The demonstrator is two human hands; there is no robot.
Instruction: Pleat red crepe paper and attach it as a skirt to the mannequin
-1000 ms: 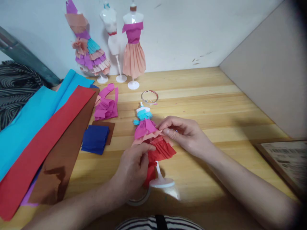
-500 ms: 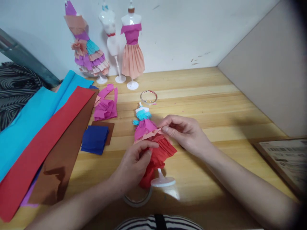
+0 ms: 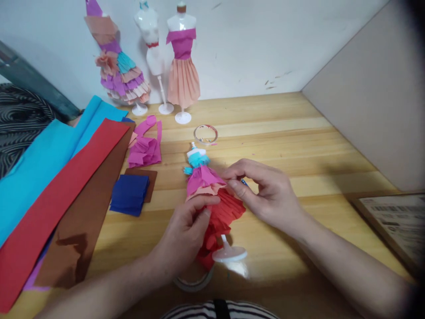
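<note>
A small white mannequin leans on its round stand (image 3: 229, 253), wearing a paper dress (image 3: 204, 177) with a turquoise top, a magenta layer, a peach layer and a red pleated skirt (image 3: 229, 212). My left hand (image 3: 186, 230) is closed on the front of the dress, thumb and forefinger at the peach layer's lower edge. At the right side of the magenta and peach layers, my right hand (image 3: 259, 190) pinches their edge between thumb and forefinger. A small blue thing (image 3: 245, 182) shows by the right fingers; its kind is unclear.
Three mannequins stand at the wall, among them one in a magenta-and-peach dress (image 3: 183, 75). Red paper (image 3: 59, 195), turquoise paper (image 3: 49, 155) and brown paper (image 3: 89, 208) lie left, near folded blue paper (image 3: 130, 194). Tape rings (image 3: 195, 287) and a cardboard box (image 3: 395, 226) are about.
My right fingers have shifted slightly along the skirt's edge, and the peach strip lies lower under the magenta layer. The stand has moved a little right and down.
</note>
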